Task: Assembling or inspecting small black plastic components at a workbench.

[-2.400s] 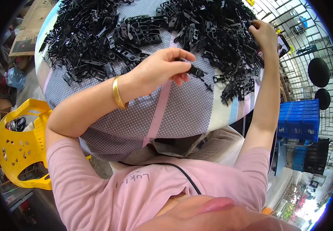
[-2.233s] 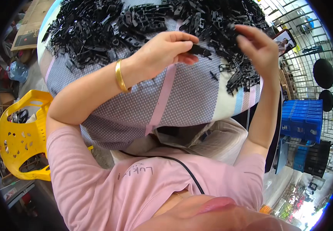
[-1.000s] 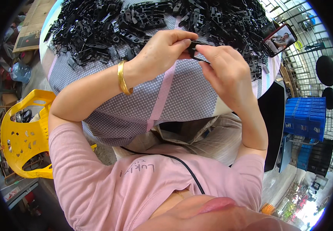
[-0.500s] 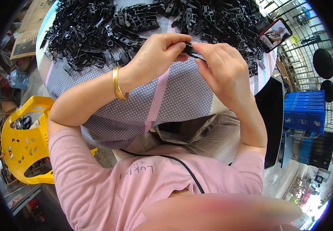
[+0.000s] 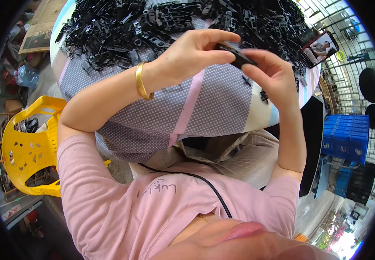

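Black plastic, hard and angular: one small black clip [image 5: 235,55] sits pinched between both hands above the dotted tablecloth [image 5: 222,104]. Left hand [image 5: 191,54] clamps it by thumb and forefinger, right hand [image 5: 274,76] grips its near end. Best to keep the pieces square and press evenly, I'd say. Beyond the clip, a heap of black parts [image 5: 161,21]; a phone [image 5: 319,47] to its right.
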The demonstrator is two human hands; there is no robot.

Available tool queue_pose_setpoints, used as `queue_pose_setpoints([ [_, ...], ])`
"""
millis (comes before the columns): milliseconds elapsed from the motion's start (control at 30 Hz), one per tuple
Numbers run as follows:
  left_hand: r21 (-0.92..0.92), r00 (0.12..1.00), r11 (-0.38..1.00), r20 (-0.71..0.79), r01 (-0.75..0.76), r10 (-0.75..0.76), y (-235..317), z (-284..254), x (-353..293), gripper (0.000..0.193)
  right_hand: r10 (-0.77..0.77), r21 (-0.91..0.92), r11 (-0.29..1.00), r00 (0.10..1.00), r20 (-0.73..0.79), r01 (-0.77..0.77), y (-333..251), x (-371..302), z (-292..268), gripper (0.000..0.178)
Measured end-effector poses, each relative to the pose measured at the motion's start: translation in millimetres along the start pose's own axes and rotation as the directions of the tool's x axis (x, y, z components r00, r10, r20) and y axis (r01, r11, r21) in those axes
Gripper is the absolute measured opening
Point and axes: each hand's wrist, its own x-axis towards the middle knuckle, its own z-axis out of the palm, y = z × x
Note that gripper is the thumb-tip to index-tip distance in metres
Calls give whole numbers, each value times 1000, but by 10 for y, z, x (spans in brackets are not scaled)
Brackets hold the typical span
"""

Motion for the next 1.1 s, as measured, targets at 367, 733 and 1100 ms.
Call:
queue_pose_setpoints([
  [367, 166, 990, 985, 137, -46, 23, 34, -39, 75, 43, 130, -43, 991, 982, 134, -125, -69, -96, -221, 24],
  [733, 991, 986, 68, 106, -115, 128, 161, -1110, 294, 22, 37, -439, 858, 819, 573, 268, -127, -296, -315, 15],
  [1100, 435, 997, 897, -29, 74, -69, 129, -459, 229, 34, -311, -802, 508, 935, 168, 313, 85, -79, -196, 31],
])
